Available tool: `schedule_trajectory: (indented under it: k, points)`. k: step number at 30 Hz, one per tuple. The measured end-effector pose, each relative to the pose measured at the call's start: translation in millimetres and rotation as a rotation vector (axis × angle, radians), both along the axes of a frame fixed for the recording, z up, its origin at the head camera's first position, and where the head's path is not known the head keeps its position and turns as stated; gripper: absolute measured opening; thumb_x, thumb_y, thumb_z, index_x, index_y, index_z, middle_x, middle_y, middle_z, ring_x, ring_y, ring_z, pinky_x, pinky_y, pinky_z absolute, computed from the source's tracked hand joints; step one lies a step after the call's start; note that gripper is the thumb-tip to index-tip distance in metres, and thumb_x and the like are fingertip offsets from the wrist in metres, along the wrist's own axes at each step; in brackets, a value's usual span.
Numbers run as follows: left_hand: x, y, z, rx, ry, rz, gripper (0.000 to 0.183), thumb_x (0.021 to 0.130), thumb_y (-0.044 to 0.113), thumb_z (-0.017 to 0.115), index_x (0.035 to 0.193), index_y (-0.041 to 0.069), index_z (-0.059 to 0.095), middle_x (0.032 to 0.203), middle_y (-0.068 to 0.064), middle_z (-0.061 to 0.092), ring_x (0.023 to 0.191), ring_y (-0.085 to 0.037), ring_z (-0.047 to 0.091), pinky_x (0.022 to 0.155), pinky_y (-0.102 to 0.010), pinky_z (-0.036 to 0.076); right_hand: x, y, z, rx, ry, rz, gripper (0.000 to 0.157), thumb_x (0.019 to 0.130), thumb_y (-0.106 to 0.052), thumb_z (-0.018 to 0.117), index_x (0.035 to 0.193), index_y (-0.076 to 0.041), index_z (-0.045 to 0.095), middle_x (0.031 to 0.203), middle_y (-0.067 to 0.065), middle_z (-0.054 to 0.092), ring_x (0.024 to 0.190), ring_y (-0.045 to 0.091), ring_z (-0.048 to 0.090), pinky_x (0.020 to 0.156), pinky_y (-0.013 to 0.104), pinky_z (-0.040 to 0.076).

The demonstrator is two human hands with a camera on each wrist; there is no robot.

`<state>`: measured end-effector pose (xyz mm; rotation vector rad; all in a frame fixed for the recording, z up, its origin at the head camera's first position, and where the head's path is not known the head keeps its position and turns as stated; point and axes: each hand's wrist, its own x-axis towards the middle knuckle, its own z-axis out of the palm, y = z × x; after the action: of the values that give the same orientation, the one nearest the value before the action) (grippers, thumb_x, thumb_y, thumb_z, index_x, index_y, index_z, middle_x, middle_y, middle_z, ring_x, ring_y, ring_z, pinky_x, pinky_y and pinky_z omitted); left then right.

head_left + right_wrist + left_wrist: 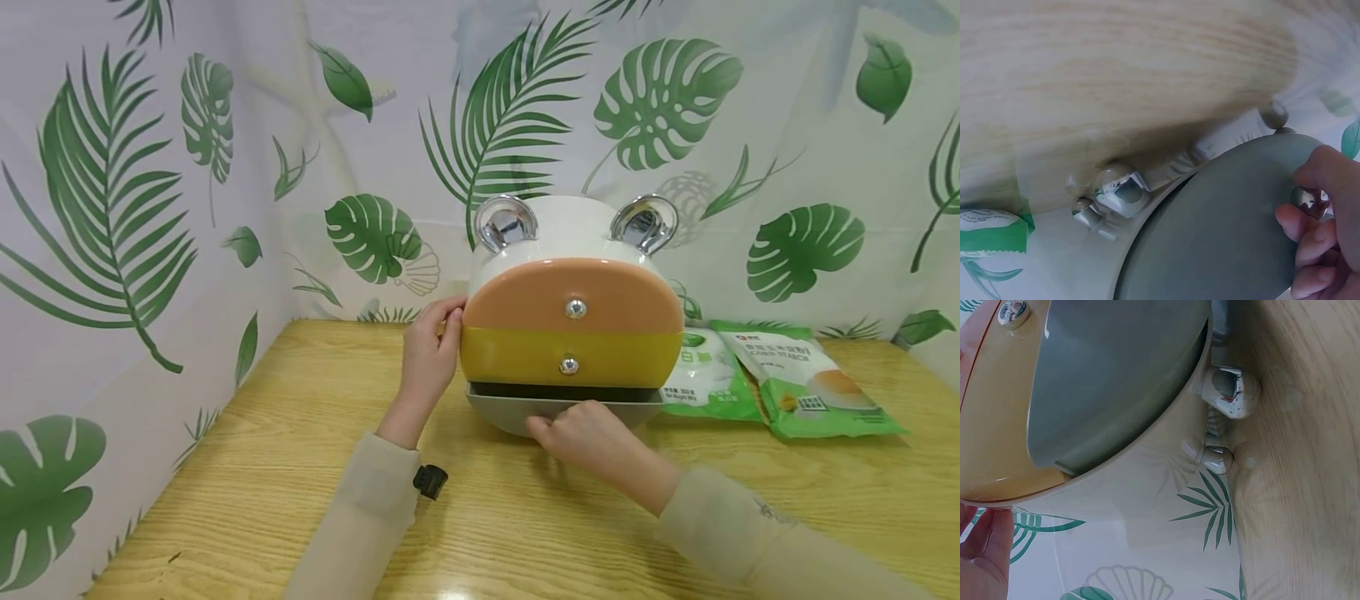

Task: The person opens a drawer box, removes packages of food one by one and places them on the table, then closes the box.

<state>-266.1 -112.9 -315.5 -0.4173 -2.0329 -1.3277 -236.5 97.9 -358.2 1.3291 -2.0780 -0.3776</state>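
A rounded white drawer box (573,217) with two chrome ears stands on the table. Its orange top drawer (525,304) and yellow middle drawer (510,358) are closed, each with a silver knob. The grey bottom drawer (498,408) is pulled partly out, showing a dark gap above its rim. My right hand (592,433) pinches the silver knob (1304,199) of that grey drawer between thumb and fingers, seen in the right wrist view. Fairly straight fingers of my left hand (431,346) touch the left side of the box, near the orange and yellow drawers.
Two green-and-white packets lie right of the box: a corn starch packet (813,379) and another packet (705,379) partly behind the box. Chrome feet (1232,390) hold the box above the wooden table (300,400). A leaf-print cloth (300,50) covers the walls behind and left.
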Motion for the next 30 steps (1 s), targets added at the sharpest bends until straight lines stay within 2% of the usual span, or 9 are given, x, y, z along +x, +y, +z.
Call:
schedule_trajectory:
  k: [3, 6, 10, 13, 16, 22, 30]
  points:
    - [0.1, 0, 0.2, 0.000, 0.002, 0.003, 0.021, 0.090, 0.004, 0.048, 0.103, -0.005, 0.061, 0.101, -0.015, 0.061, 0.093, -0.024, 0.056, 0.071, -0.031, 0.051, 3.0, 1, -0.9, 0.002, -0.013, 0.000, 0.029, 0.068, 0.005, 0.053, 0.069, -0.011, 0.029, 0.045, -0.005, 0.016, 0.038, 0.006, 0.021, 0.032, 0.024, 0.024]
    - [0.2, 0, 0.3, 0.000, 0.001, 0.005, 0.021, 0.090, 0.004, 0.048, 0.103, -0.005, 0.061, 0.101, -0.015, 0.061, 0.093, -0.024, 0.056, 0.071, -0.032, 0.051, 6.7, 1, -1.0, -0.026, -0.009, 0.028, 0.025, 0.070, 0.006, 0.048, 0.069, -0.010, 0.028, 0.046, -0.005, 0.014, 0.038, 0.006, 0.020, 0.032, 0.024, 0.023]
    - [0.2, 0, 0.2, 0.000, -0.001, 0.004, 0.020, 0.090, 0.004, 0.048, 0.103, -0.005, 0.061, 0.100, -0.015, 0.061, 0.093, -0.024, 0.056, 0.071, -0.032, 0.051, 12.5, 1, -0.3, -0.066, 0.030, 0.075, 0.020, 0.081, 0.004, 0.031, 0.068, -0.010, 0.026, 0.048, -0.005, 0.010, 0.038, 0.006, 0.016, 0.032, 0.024, 0.020]
    - [0.7, 0, 0.4, -0.001, 0.000, 0.003, 0.020, 0.090, 0.004, 0.049, 0.103, -0.005, 0.061, 0.100, -0.015, 0.061, 0.093, -0.024, 0.056, 0.071, -0.032, 0.051, 16.7, 1, -0.2, -0.072, 0.046, 0.090, 0.024, 0.086, 0.004, 0.020, 0.067, -0.010, 0.025, 0.049, -0.005, 0.008, 0.040, 0.006, 0.013, 0.032, 0.023, 0.018]
    - [0.8, 0, 0.2, 0.000, -0.001, 0.001, 0.020, 0.090, 0.004, 0.048, 0.103, -0.005, 0.061, 0.100, -0.015, 0.061, 0.092, -0.024, 0.056, 0.070, -0.032, 0.051, 20.7, 2, -0.1, -0.064, 0.048, 0.089, 0.027, 0.086, 0.005, 0.013, 0.067, -0.011, 0.025, 0.050, -0.005, 0.007, 0.042, 0.006, 0.011, 0.034, 0.022, 0.015]
    - [0.9, 0, -0.1, 0.005, -0.005, -0.002, 0.020, 0.090, 0.004, 0.048, 0.103, -0.005, 0.061, 0.100, -0.015, 0.061, 0.091, -0.024, 0.056, 0.068, -0.032, 0.051, 29.6, 3, 1.6, -0.057, 0.063, 0.093, 0.030, 0.088, 0.005, 0.010, 0.066, -0.011, 0.022, 0.053, -0.005, 0.005, 0.047, 0.006, 0.006, 0.040, 0.022, 0.006]
    - [0.3, 0, 0.0, 0.005, -0.011, 0.003, 0.021, 0.091, 0.005, 0.048, 0.104, -0.004, 0.061, 0.101, -0.015, 0.061, 0.092, -0.023, 0.056, 0.069, -0.032, 0.051, 38.9, 4, 2.7, -0.049, 0.053, 0.098, 0.031, 0.092, 0.000, 0.008, 0.066, -0.011, 0.020, 0.055, -0.004, 0.003, 0.048, 0.007, 0.003, 0.044, 0.023, 0.004]
